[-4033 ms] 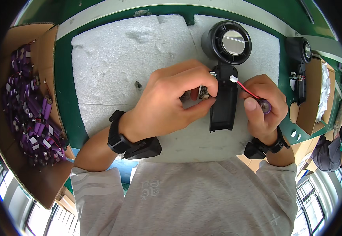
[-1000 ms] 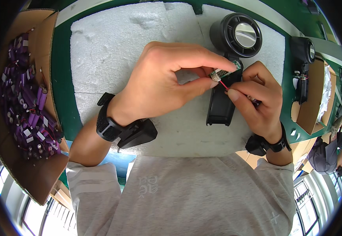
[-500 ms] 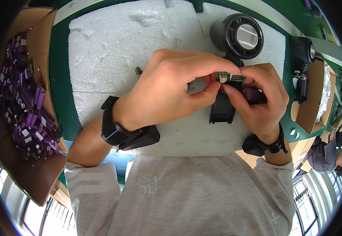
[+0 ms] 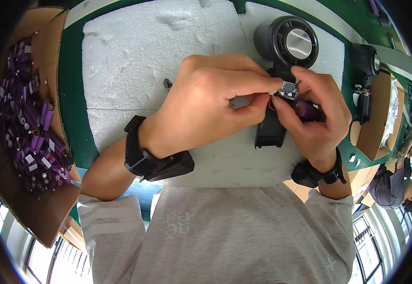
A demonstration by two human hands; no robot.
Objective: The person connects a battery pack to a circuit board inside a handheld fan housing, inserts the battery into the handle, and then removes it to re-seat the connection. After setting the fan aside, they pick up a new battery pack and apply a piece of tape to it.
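Note:
My left hand (image 4: 215, 97) pinches a small green circuit board (image 4: 289, 90) between thumb and forefinger at its left end. A red wire (image 4: 271, 103) runs down from beside the board. My right hand (image 4: 326, 111) curls round a purple battery cell (image 4: 307, 111), partly hidden by the fingers. Its thumb tip is at the board's lower edge, while the forefinger is lifted off above it. Under both hands lies a black handheld fan (image 4: 270, 135), with its round head (image 4: 281, 40) at the far side and its handle pointing toward me.
White foam sheet (image 4: 135, 57) covers the green table (image 4: 80, 128). At left stands a cardboard box (image 4: 49, 47) full of purple battery cells (image 4: 30, 118). To the right are another black fan (image 4: 367, 59) and an open carton (image 4: 376, 123). A person (image 4: 390, 187) sits farther right.
The board has tilted, so its face shows more. My right forefinger has lifted away from it, and the fan handle has shifted slightly right.

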